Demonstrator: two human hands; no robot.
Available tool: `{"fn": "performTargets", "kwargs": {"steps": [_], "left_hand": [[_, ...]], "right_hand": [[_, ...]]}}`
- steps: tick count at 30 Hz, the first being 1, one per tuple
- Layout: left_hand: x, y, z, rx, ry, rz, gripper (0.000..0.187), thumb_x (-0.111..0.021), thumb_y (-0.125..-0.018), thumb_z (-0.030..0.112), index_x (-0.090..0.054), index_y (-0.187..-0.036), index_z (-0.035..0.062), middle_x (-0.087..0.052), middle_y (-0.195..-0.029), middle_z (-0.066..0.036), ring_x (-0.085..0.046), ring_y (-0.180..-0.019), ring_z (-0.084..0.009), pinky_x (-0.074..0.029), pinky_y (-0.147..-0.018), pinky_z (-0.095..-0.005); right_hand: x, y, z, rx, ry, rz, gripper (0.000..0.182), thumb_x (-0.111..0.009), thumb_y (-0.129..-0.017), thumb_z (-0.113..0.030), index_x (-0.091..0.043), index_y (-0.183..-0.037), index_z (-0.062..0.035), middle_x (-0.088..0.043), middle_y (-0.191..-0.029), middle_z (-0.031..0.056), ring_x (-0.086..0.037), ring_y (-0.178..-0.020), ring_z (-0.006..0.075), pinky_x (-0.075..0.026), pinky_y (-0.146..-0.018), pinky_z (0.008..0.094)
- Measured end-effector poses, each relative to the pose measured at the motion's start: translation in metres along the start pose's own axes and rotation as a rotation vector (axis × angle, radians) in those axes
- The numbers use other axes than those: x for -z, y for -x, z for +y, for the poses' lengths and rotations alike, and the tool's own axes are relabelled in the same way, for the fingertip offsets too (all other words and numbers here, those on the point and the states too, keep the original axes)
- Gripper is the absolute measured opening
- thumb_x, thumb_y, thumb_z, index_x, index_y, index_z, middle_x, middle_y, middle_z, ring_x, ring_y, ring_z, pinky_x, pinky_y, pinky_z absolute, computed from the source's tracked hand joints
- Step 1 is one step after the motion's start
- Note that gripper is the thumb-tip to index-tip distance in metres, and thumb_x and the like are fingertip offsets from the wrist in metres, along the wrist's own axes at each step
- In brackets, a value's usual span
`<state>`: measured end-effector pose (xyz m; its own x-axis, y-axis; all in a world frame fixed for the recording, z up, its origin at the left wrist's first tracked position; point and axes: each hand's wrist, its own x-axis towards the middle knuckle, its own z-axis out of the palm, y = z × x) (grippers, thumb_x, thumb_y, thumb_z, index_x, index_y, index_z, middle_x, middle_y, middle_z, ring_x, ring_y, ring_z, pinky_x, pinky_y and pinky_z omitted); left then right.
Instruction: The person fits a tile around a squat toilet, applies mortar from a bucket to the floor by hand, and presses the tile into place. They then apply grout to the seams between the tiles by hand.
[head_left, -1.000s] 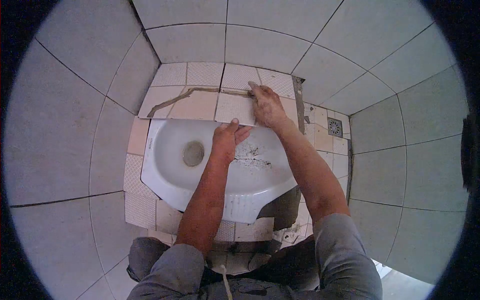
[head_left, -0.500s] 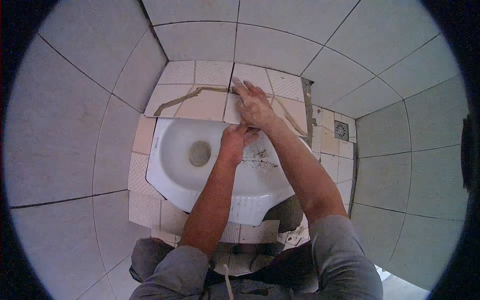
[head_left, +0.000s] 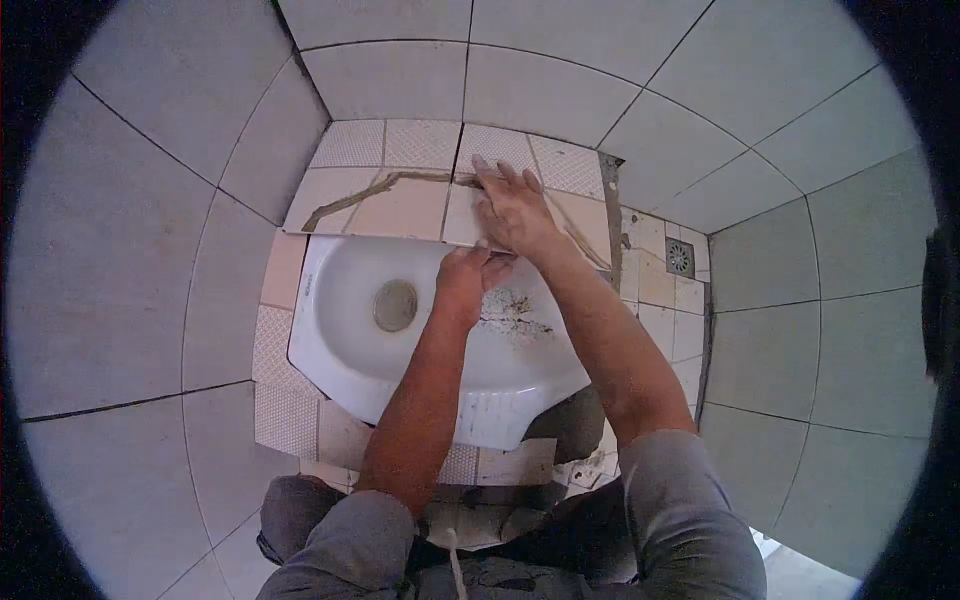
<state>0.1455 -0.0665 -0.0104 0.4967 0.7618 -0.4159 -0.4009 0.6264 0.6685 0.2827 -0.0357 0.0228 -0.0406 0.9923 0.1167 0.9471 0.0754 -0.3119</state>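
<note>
Two pale floor tiles lie side by side across the back of a white squat toilet pan [head_left: 335,375]: a left tile [head_left: 405,215] and a right tile [head_left: 575,215]. Each carries a curved, brownish marked line. My right hand [head_left: 515,215] rests flat on the right tile near the seam, its fingers spread and pointing away from me. Just below, my left hand [head_left: 465,283] is at that tile's front edge, thumb up at the edge and fingers curled beneath it. Part of the left fingers is hidden by the tile edge.
Dark crumbs [head_left: 515,315] lie in the bowl, right of the round drain hole [head_left: 395,305]. Grey tiled walls [head_left: 560,85] close in around. A square floor drain [head_left: 680,258] is at the right, and broken floor edges [head_left: 590,465] lie near my knees.
My right hand has shifted very slightly on the right tile, with its fingers a little more spread. The left hand stays at the front edge. The whole view has drifted slightly.
</note>
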Motion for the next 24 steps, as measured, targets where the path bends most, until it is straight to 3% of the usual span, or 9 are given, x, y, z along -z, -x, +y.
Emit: {"fn": "performTargets", "kwargs": {"steps": [4, 11, 19, 24], "left_hand": [[0.003, -0.007, -0.007, 0.004, 0.015, 0.057, 0.037, -0.051, -0.095, 0.023, -0.043, -0.111, -0.0093, -0.057, -0.107, -0.019, -0.064, -0.097, -0.0297, -0.055, -0.083, -0.0381], [0.0, -0.004, -0.003, 0.007, 0.0, 0.062, 0.035, -0.049, -0.096, 0.022, -0.046, -0.106, -0.0112, -0.058, -0.103, -0.021, -0.062, -0.099, -0.0303, -0.053, -0.089, -0.0394], [-0.001, -0.001, -0.001, 0.001, 0.011, 0.044, 0.034, -0.051, -0.095, 0.022, -0.044, -0.106, -0.0097, -0.056, -0.103, -0.019, -0.063, -0.098, -0.0298, -0.054, -0.084, -0.0369], [-0.001, -0.003, -0.004, 0.005, -0.004, 0.069, 0.034, -0.049, -0.096, 0.023, -0.045, -0.106, -0.0092, -0.057, -0.106, -0.022, -0.062, -0.1, -0.0311, -0.053, -0.087, -0.0393]], "right_hand": [[0.003, 0.011, 0.017, -0.018, 0.001, 0.06, 0.061, -0.044, -0.09, -0.028, -0.024, -0.145, -0.0094, -0.052, -0.129, 0.0194, -0.035, -0.132, 0.0353, -0.019, -0.11, 0.0527], [0.007, 0.025, 0.032, -0.122, 0.092, 0.042, 0.061, -0.043, -0.09, -0.028, -0.023, -0.145, -0.0096, -0.051, -0.13, 0.0184, -0.032, -0.134, 0.0345, -0.019, -0.11, 0.0528], [0.01, 0.038, 0.051, -0.119, 0.149, 0.106, 0.061, -0.046, -0.089, -0.026, -0.026, -0.143, -0.0089, -0.051, -0.131, 0.0178, -0.038, -0.13, 0.0335, -0.02, -0.109, 0.0537], [0.016, 0.044, 0.057, -0.171, 0.162, 0.096, 0.06, -0.047, -0.089, -0.027, -0.028, -0.143, -0.0084, -0.051, -0.131, 0.0172, -0.038, -0.13, 0.0332, -0.02, -0.108, 0.0541]]}}
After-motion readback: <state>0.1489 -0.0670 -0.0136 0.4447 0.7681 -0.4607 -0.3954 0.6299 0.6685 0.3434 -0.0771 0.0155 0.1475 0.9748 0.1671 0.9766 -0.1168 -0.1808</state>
